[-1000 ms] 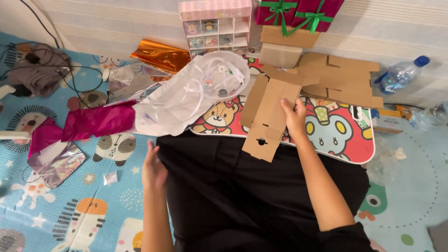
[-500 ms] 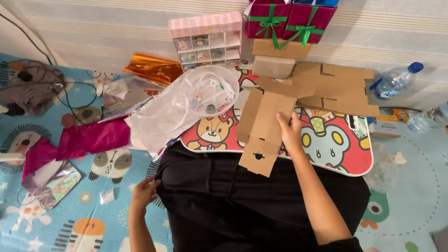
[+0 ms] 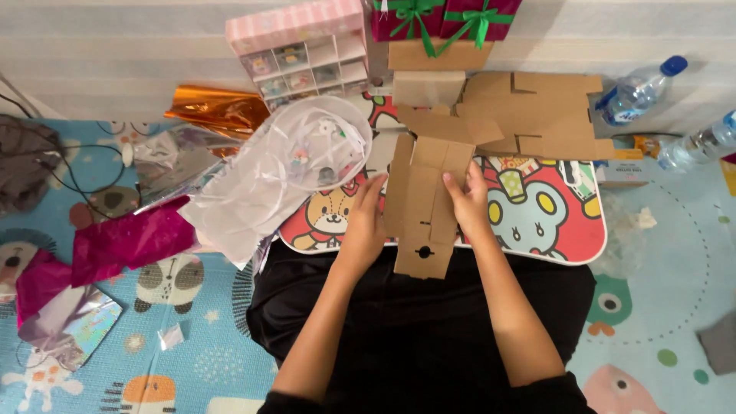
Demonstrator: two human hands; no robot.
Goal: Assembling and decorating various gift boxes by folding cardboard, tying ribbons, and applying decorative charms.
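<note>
A flat brown cardboard box blank [image 3: 421,208] lies on a small cartoon-printed lap table [image 3: 537,222], its lower end hanging over the near edge. My left hand [image 3: 366,218] presses against the blank's left side. My right hand [image 3: 468,201] rests on its right side, fingers over a folded flap. More flat cardboard blanks [image 3: 529,115] are stacked at the far side of the table.
A white mesh bag [image 3: 276,165] lies left of the blank. Behind are a pink drawer organizer [image 3: 303,50], maroon gift boxes with green ribbons [image 3: 445,17] and orange foil [image 3: 218,109]. Magenta wrap [image 3: 126,241] lies on the play mat; water bottles [image 3: 636,90] at right.
My left hand has come up from beside my lap to the blank's left edge. My right hand stayed on the blank, which now lies more squarely in front of me.
</note>
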